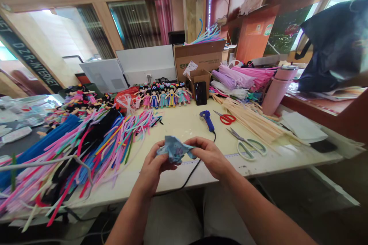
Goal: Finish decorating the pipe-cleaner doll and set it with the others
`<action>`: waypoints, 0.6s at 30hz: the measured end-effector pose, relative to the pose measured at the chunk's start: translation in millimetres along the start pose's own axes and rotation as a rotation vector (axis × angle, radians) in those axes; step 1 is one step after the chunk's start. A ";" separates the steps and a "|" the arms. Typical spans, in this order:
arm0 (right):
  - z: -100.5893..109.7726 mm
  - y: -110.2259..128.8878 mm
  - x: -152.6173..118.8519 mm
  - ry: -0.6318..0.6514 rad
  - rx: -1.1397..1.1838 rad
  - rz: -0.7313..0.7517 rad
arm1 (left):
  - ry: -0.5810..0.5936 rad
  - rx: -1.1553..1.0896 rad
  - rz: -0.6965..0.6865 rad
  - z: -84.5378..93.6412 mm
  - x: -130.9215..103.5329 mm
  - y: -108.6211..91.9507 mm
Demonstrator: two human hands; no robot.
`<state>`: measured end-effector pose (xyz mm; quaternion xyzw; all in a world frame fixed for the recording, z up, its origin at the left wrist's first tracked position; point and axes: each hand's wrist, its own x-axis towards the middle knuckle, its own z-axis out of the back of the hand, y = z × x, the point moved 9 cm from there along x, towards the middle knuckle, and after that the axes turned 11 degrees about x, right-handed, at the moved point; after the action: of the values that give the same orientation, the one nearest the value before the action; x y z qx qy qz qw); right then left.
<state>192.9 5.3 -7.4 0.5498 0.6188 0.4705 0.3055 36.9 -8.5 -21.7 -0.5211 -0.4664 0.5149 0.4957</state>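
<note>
Left hand: the left hand (153, 166) is curled closed, its fingers pinching the left side of a small crumpled piece of light blue patterned fabric (174, 151).
Right hand: the right hand (208, 155) is closed too, thumb and fingers gripping the right edge of the same fabric.
Fabric: held between both hands, just above the near edge of the pale cream worktable (184, 122), in front of the person's body.
Cable: a black cord (192, 174) runs under the hands and up to a blue-handled glue gun (207, 119) lying on the table beyond the right hand.
Scissors: pale green-handled scissors (246, 145) lie right of the hands; smaller red-handled scissors (226, 118) lie farther back, near the glue gun.
Left pile: a broad heap of pipe cleaners in blue, pink, black and red (77, 149) covers the table's left side.
Right pile: a bundle of beige pipe cleaners (253, 120) lies beyond the scissors, with pink and purple bundles (244, 77) behind it.
Back row: small dolls in coloured dresses (163, 97) stand in a line at the table's far edge, beside a black phone (200, 93) propped upright.
Bottle: a pink insulated flask (277, 88) stands at the right.
Box: a brown cardboard box (198, 59) sits behind the dolls.
</note>
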 end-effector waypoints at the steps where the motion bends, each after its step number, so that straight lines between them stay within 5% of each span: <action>1: 3.3 -0.4 0.4 -0.017 -0.001 -0.006 | 0.006 -0.016 0.027 2.7 1.0 2.6; 10: -15.3 -15.4 -2.6 0.135 -0.140 -0.128 | 0.028 0.223 -0.157 3.4 3.7 -5.0; 18: 4.1 4.5 8.6 -0.110 0.308 0.145 | -0.042 0.067 -0.163 18.4 6.1 -5.8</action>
<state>196.5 14.4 -3.6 0.6582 0.6249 0.3599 0.2163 18.9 -1.3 -16.0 -0.4535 -0.5001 0.4989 0.5434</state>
